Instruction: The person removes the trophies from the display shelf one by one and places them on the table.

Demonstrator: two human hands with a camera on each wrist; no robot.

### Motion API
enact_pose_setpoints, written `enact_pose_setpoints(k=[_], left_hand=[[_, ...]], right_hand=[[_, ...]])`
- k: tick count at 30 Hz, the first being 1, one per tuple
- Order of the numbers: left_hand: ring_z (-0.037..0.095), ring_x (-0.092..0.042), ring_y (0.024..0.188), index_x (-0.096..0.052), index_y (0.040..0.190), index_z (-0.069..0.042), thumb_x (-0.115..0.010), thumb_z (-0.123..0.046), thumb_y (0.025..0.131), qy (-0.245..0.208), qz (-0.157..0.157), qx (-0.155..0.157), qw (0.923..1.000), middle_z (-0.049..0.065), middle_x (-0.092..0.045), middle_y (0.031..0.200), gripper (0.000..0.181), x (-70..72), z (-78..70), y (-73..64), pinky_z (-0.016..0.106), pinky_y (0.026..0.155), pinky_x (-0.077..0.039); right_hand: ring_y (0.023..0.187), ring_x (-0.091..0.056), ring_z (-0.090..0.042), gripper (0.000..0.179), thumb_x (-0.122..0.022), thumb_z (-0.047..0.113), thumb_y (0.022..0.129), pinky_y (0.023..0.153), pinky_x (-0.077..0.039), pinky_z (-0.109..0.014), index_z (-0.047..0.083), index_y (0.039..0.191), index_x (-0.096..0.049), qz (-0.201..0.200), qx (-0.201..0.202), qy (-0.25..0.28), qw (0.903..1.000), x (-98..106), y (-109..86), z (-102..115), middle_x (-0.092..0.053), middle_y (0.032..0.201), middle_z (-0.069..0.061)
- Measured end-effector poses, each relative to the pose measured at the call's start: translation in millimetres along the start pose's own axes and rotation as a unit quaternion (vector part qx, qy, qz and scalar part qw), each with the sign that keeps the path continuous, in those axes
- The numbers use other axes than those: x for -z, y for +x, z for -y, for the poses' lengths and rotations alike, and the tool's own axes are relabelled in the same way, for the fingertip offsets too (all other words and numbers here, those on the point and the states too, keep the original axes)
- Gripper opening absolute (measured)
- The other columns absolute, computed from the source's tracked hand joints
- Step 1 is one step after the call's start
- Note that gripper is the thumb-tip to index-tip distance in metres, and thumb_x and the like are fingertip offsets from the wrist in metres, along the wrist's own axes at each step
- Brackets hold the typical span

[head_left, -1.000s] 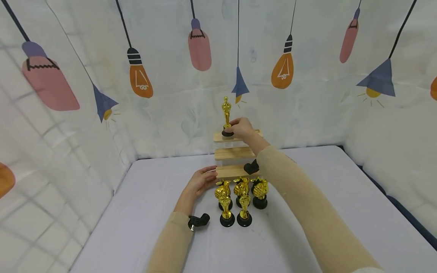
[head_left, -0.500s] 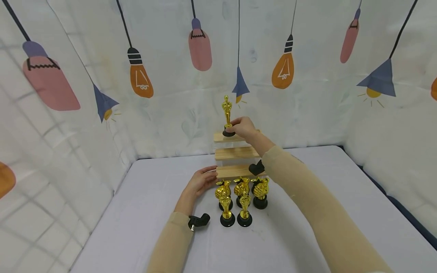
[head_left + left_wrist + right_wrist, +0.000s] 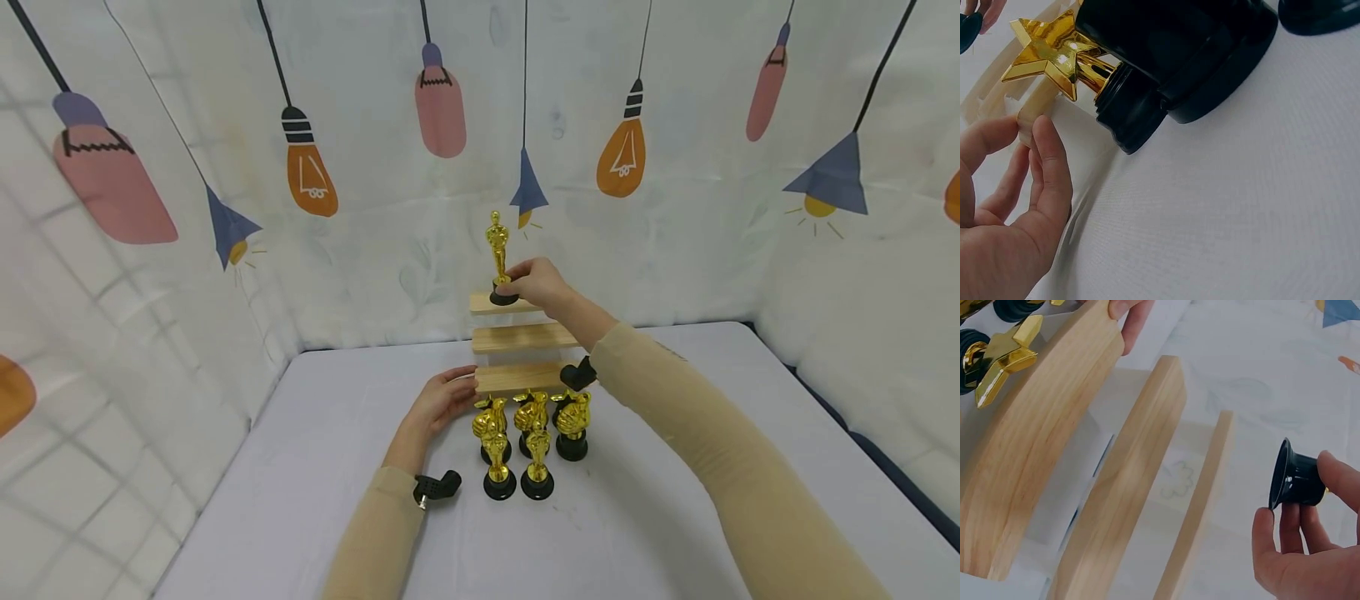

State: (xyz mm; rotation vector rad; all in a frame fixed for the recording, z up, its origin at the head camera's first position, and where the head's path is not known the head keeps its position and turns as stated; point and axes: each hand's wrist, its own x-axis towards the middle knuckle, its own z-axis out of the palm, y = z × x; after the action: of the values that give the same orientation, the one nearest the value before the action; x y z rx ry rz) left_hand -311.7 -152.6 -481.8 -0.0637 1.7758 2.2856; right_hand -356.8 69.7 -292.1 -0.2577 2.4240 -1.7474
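Observation:
A gold figure trophy (image 3: 497, 242) stands upright in my right hand (image 3: 542, 285), at the left part of the top board (image 3: 501, 305). Thumb and fingers of that hand grip its black base (image 3: 1297, 478). In the right wrist view a gap shows between the base and the top board. My left hand (image 3: 442, 398) pinches the left end of the lowest board (image 3: 517, 377) of the three-step wooden stand. In the left wrist view, fingertips (image 3: 1047, 131) and thumb touch that board end, close to a gold star trophy (image 3: 1054, 53).
Several gold trophies on black bases stand in front of the stand, including a front-left one (image 3: 497, 458), a front-right one (image 3: 537, 458) and a right one (image 3: 572, 425). The middle board (image 3: 525, 337) shows between the others. White cloth covers the table (image 3: 300, 467); a patterned curtain (image 3: 375, 275) hangs behind.
My right forearm has swung to the right, while the trophy in that hand has shifted only slightly. My left hand and the standing trophies have not moved.

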Motion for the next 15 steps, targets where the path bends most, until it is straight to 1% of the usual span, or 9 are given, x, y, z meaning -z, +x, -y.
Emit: enact_pose_setpoints(k=[3,7,15], left_hand=[[0.022,-0.068,0.103,-0.052,0.144,0.004,-0.065,-0.001,0.099,0.001,-0.001,-0.001,1.0,0.027,-0.057,0.134,0.047,-0.5,-0.9,-1.1,0.032,0.086,-0.059],[0.022,-0.068,0.103,-0.053,0.144,0.004,-0.065,-0.001,0.099,0.002,-0.004,-0.001,1.0,0.026,-0.058,0.133,0.047,-0.8,-1.4,-1.7,0.032,0.085,-0.059],[0.022,-0.068,0.103,-0.052,0.144,0.005,-0.065,-0.002,0.099,0.003,-0.005,-0.002,1.0,0.027,-0.058,0.134,0.047,-1.1,-1.0,-1.7,0.033,0.086,-0.059]], right_hand=[[0.121,-0.057,-0.036,0.047,-0.076,0.012,0.095,0.11,-0.043,-0.051,-0.002,0.137,-0.059,0.002,0.0,-0.011,0.9999,2.5,-3.2,-0.7,-0.057,0.133,-0.019],[0.12,-0.057,-0.035,0.048,-0.076,0.012,0.095,0.11,-0.043,-0.051,-0.002,0.138,-0.058,0.009,-0.001,-0.013,0.9999,4.4,-7.8,-1.4,-0.057,0.133,-0.018],[0.129,-0.05,-0.034,0.051,-0.075,0.014,0.096,0.111,-0.041,-0.049,-0.002,0.14,-0.057,0.028,0.011,-0.023,0.9993,7.3,-19.5,-4.6,-0.055,0.137,-0.018]])
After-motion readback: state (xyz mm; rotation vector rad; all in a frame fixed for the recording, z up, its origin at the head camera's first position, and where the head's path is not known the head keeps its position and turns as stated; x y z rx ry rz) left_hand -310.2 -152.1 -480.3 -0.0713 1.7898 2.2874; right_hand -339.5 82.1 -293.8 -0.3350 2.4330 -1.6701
